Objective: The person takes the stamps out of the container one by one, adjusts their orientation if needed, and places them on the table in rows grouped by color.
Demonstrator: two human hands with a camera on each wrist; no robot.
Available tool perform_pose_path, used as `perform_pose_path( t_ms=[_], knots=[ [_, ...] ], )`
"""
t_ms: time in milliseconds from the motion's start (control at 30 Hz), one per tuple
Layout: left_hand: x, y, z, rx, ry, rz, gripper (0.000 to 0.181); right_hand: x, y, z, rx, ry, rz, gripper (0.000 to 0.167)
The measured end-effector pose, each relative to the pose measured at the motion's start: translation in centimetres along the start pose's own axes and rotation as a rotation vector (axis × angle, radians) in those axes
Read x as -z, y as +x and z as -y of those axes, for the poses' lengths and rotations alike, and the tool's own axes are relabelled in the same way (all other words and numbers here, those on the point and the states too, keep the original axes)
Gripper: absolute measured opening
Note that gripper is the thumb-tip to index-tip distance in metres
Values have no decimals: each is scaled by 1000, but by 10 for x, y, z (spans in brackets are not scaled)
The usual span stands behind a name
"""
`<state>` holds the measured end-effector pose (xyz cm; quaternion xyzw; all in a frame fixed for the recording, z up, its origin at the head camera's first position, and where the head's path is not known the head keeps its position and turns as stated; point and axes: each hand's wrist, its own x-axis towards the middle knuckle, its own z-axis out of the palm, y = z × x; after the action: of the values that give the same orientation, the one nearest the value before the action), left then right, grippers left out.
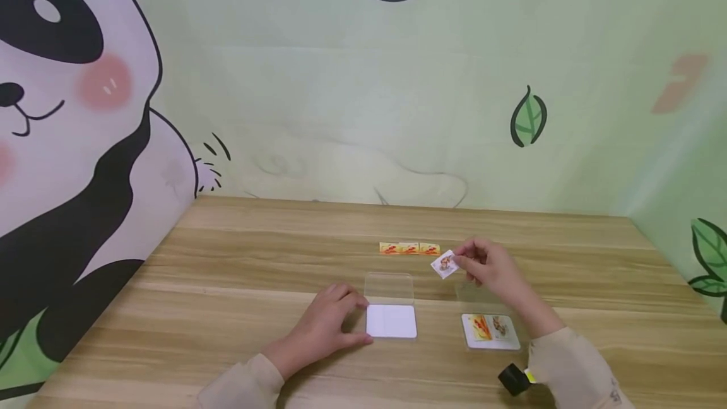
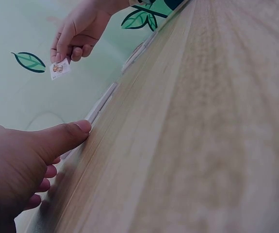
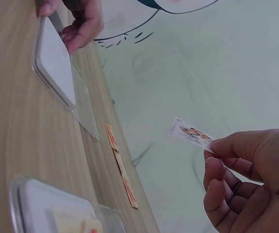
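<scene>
Between thumb and fingertips, the right hand (image 1: 493,270) (image 3: 255,174) pinches a small white picture card (image 1: 445,264) (image 2: 59,69) (image 3: 191,134) above the table. The left hand (image 1: 324,327) (image 2: 27,165) rests on the table, its thumb and fingers touching the left edge of a white case (image 1: 391,322) (image 3: 55,60), whose clear lid lies opened out behind it. Below the right hand, a second white case (image 1: 491,342) (image 3: 37,206) also has its clear lid open; on it lie an orange-yellow card (image 1: 481,327) and a pale picture card (image 1: 500,327).
Three orange-yellow cards (image 1: 400,248) (image 3: 121,167) lie in a row on the wooden table (image 1: 255,238), behind the cases. A black object (image 1: 514,379) with a yellow part sits by the right sleeve. A wall with painted leaves and a panda stands behind the table.
</scene>
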<state>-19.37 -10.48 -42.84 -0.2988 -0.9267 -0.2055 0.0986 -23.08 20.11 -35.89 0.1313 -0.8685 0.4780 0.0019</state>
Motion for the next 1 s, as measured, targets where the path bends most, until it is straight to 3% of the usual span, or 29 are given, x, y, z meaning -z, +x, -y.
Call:
perform_pose_path(
  t_ms=[567,1000],
  knots=[
    [0,1,2,-12,9,-8,47,24,4,-21,-117,20,-114,21],
    [0,1,3,-4,0,11,46,45,9,-27,-198,-4,-137,27]
  ],
)
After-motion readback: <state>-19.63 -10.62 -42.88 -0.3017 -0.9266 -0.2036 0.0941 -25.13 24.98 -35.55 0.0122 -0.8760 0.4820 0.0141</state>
